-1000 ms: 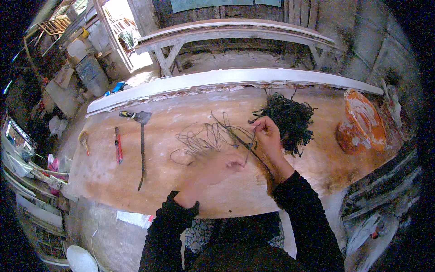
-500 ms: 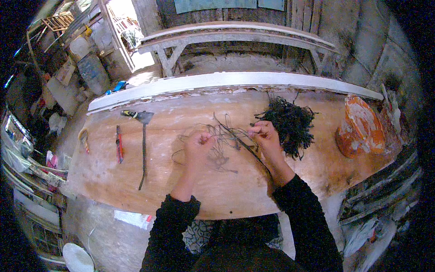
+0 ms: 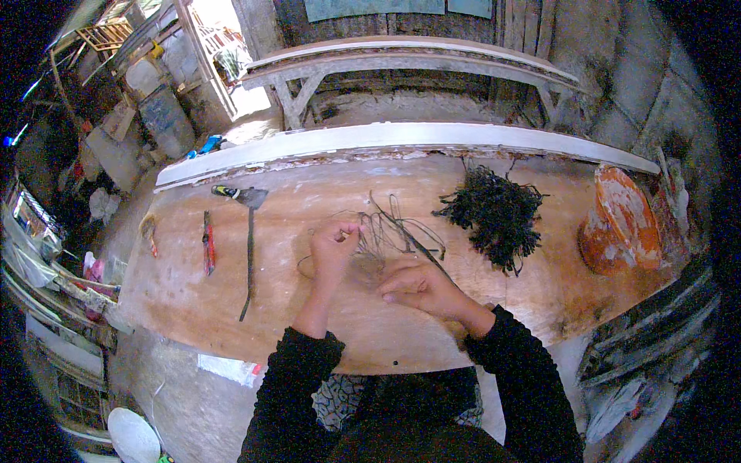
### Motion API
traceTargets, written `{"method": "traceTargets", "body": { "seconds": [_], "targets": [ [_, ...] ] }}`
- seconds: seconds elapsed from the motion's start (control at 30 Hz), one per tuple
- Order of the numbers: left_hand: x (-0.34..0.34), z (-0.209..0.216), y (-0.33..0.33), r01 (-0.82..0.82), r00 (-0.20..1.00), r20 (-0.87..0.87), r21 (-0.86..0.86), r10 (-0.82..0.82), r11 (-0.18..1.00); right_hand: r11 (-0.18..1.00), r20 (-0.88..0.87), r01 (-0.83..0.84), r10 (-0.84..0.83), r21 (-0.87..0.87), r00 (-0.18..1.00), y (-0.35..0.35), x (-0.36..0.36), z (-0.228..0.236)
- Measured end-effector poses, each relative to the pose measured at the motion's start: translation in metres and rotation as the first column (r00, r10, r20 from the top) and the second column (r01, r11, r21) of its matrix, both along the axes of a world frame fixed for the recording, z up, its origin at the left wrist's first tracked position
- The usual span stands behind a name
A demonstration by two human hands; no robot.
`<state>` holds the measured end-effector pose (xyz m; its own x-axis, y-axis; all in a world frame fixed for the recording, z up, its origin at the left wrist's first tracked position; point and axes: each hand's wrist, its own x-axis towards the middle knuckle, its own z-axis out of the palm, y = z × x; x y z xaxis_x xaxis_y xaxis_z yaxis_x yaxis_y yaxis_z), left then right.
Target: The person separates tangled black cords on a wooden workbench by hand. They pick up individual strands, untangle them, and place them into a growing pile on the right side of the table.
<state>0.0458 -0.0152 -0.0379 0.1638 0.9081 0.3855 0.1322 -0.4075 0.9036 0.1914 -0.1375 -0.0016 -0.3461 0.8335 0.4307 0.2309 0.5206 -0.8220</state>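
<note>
Cord (image 3: 373, 235): thin loose loops, mid-worktop (image 3: 185, 301). Left hand (image 3: 337, 241) at the loops' left side, fingers curled in; cannot tell whether a strand is gripped. Right hand (image 3: 419, 287) at the near side, blurred, fingers half bent; grip cannot be told. Dark strip (image 3: 417, 245) slants by the loops toward right wrist. Black bundle (image 3: 494, 220) to the right, apart from both hands. Orange bowl (image 3: 617, 231) farther right. Red cutter (image 3: 208, 245), scraper (image 3: 243, 196) at left.

On my feed I see a black, crinkled left sleeve (image 3: 297, 386) at seven o'clock, its matching right sleeve (image 3: 529, 378) at five, both cuffs (image 3: 330, 349) gathered.
</note>
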Motion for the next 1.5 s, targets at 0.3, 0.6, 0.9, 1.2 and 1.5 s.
{"method": "traceTargets", "body": {
  "seconds": [0.3,0.6,0.9,1.2,1.5],
  "targets": [
    [0.012,0.012,-0.025,0.337,0.907,-0.313,0.135,-0.283,0.932,0.883,-0.115,0.468,-0.468,-0.031,0.876,0.018,0.027,-0.02],
    [0.023,0.029,-0.07,0.821,0.522,-0.057,-0.237,-0.851,0.52,0.72,-0.278,0.657,-0.693,-0.223,0.665,0.034,0.052,-0.03],
    [0.019,0.024,-0.048,0.487,0.854,-0.186,-0.044,-0.486,0.872,0.606,-0.242,0.791,-0.782,-0.082,0.574,0.035,0.059,-0.031],
    [-0.011,-0.002,0.013,-0.109,0.994,0.02,0.129,0.107,0.986,0.952,-0.242,0.012,-0.09,-0.305,0.966,0.013,0.022,-0.011],
    [-0.003,-0.023,0.016,0.025,0.996,0.08,0.015,-0.026,1.0,0.987,-0.112,-0.094,0.079,-0.13,0.991,-0.002,-0.001,-0.001]
  ]
}}
